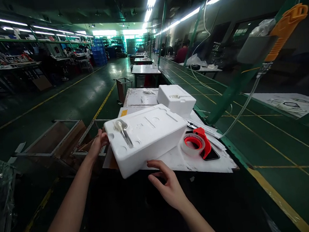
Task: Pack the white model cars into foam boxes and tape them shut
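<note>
A white foam box (pixel 147 131) with a lid lies at an angle across the near end of the table, its left end jutting over the edge. On its lid rests a small clear plastic packet (pixel 123 131) with something shiny and long in it. My left hand (pixel 98 142) grips the box's left end, its fingertips partly hidden behind the corner. Just in front of the box's near side is my right hand (pixel 167 183), fingers curved and apart, holding nothing. Right of the box, a red tape dispenser (pixel 204 142) with a roll of clear tape (pixel 191 144) lies over a dark phone-like slab (pixel 212 155).
Behind stands a second white foam box (pixel 176 99) with a packet on top. Papers (pixel 210 131) lie along the table's right side. Metal-framed stands (pixel 51 139) are at the left. A green post (pixel 230 84) with an orange-handled tool (pixel 285 32) rises at the right.
</note>
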A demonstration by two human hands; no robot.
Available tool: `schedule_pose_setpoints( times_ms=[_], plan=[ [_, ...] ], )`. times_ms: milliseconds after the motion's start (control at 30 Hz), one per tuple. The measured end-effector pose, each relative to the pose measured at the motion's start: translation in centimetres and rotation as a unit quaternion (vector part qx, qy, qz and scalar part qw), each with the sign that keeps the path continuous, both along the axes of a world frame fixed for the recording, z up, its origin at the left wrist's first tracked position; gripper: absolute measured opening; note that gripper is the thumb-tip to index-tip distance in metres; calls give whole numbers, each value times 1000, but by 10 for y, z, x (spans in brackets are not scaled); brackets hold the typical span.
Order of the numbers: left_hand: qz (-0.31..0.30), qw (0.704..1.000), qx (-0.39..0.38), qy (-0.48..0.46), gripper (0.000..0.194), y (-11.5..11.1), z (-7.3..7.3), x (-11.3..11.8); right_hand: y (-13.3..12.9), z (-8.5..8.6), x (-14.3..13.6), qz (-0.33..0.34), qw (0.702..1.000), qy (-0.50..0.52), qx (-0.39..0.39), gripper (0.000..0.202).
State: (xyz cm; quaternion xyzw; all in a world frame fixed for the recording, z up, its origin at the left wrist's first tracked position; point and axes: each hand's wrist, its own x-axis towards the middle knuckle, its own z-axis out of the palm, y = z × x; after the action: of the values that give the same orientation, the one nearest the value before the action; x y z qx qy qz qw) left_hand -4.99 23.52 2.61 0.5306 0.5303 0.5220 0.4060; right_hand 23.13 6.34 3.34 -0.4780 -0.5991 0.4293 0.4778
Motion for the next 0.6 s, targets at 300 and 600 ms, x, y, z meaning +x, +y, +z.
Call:
schedule_pose_setpoints(
  times_ms=[300, 600],
  plan=[
    [-227, 963, -147, -17, 55, -140, -6, 14, 4, 5, 89, -107, 994, -5, 10, 55],
    [-365, 930, -19, 43, 15, -124, 7, 168, 95, 13, 232, -374, 882, -284, -33, 58]
  ],
)
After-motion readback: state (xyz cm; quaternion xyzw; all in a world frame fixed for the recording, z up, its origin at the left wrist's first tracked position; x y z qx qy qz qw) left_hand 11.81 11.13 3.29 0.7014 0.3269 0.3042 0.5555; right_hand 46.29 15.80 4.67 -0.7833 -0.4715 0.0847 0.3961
